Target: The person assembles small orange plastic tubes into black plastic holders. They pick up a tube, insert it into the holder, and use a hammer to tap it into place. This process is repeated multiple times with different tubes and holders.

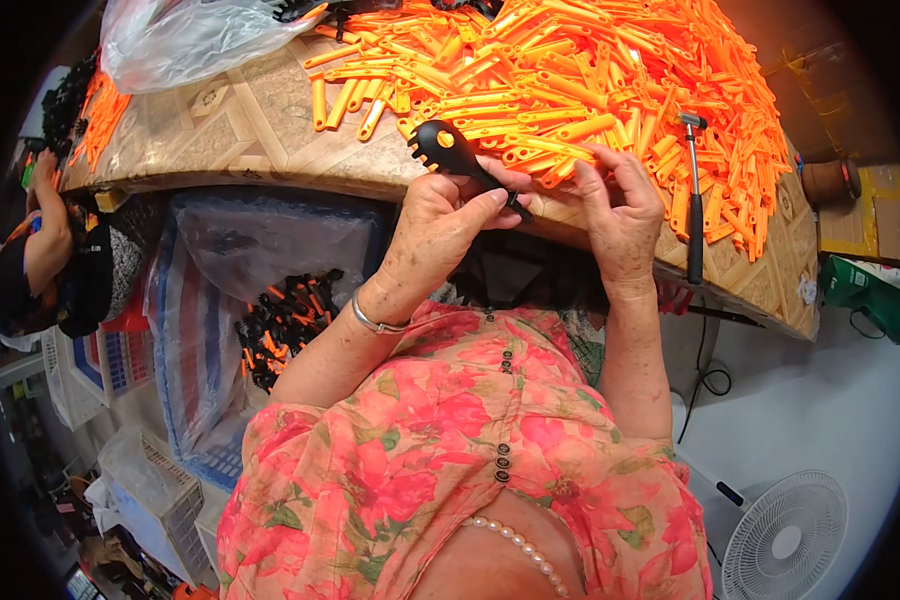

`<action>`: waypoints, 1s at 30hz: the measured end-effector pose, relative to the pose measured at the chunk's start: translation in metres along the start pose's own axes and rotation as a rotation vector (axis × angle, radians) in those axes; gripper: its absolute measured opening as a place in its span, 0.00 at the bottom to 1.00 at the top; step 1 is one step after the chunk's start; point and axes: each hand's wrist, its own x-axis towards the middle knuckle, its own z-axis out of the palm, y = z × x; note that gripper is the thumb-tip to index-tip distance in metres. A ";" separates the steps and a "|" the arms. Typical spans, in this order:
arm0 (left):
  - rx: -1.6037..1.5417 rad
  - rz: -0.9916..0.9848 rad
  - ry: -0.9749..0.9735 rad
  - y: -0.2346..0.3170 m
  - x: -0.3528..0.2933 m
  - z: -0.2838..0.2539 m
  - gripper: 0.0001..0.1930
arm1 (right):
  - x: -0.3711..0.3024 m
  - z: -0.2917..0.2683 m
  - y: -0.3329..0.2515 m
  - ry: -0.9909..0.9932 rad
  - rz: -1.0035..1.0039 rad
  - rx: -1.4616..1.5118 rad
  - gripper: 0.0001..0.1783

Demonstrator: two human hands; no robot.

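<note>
My left hand (437, 222) is closed around a black spaghetti server head (462, 158), with thumb and fingers gripping its short neck. The head has teeth along its left edge and a round hole through which orange shows. Just to the right, my right hand (625, 222) is raised at the table's front edge, its thumb and bent fingers apart. Nothing can be seen between them. Its fingertips are close to a large heap of orange plastic handles (570, 85) on the patterned table (240, 115).
A small hammer (694, 200) lies at the heap's right side. Below the table's left part, a plastic-lined crate (185, 330) holds black and orange pieces (295, 315). A clear bag (190, 45) lies at back left. Another person's arm (48, 225) shows far left; a white fan (785, 540) stands lower right.
</note>
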 end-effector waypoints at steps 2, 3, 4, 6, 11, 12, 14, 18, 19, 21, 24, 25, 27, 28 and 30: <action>-0.020 0.027 -0.012 -0.001 0.001 0.001 0.11 | -0.001 -0.005 0.000 0.071 0.043 0.126 0.12; -0.037 0.037 -0.010 -0.001 0.001 0.002 0.11 | -0.002 -0.006 0.000 0.102 0.063 0.194 0.12; -0.055 0.046 -0.009 -0.001 0.001 0.003 0.11 | -0.002 -0.013 -0.006 0.089 -0.025 -0.007 0.13; -0.166 -0.015 -0.029 0.002 0.004 0.007 0.11 | -0.007 -0.020 -0.016 0.091 -0.205 -0.219 0.15; -0.224 -0.033 -0.124 0.004 0.008 0.013 0.11 | -0.027 -0.021 -0.029 0.067 -0.414 -0.363 0.18; -0.197 -0.042 -0.118 0.008 0.007 0.015 0.11 | -0.030 -0.022 -0.027 0.041 -0.414 -0.336 0.17; -0.108 -0.085 -0.165 0.009 0.008 0.008 0.10 | -0.030 -0.032 -0.036 -0.095 -0.388 -0.241 0.17; 0.036 -0.177 -0.330 0.020 0.006 0.010 0.09 | -0.028 -0.041 -0.039 -0.155 -0.043 0.122 0.17; 0.073 -0.206 -0.385 0.021 0.005 0.012 0.09 | -0.024 -0.041 -0.038 -0.147 0.078 0.243 0.17; 0.035 -0.169 -0.437 0.017 0.004 0.018 0.08 | -0.024 -0.040 -0.031 -0.310 0.097 0.325 0.21; 0.014 -0.183 -0.433 0.019 0.002 0.023 0.08 | -0.032 -0.034 -0.028 -0.456 0.247 0.524 0.22; 0.008 -0.186 -0.429 0.018 0.002 0.024 0.08 | -0.034 -0.035 -0.029 -0.418 0.322 0.623 0.21; -0.005 -0.190 -0.420 0.013 0.003 0.025 0.09 | -0.039 -0.035 -0.032 -0.334 0.471 0.819 0.20; -0.013 -0.201 -0.417 0.011 0.003 0.025 0.09 | -0.036 -0.034 -0.038 -0.279 0.550 0.928 0.17; -0.029 -0.219 -0.410 0.008 0.003 0.027 0.11 | -0.037 -0.043 -0.029 -0.317 0.626 1.078 0.15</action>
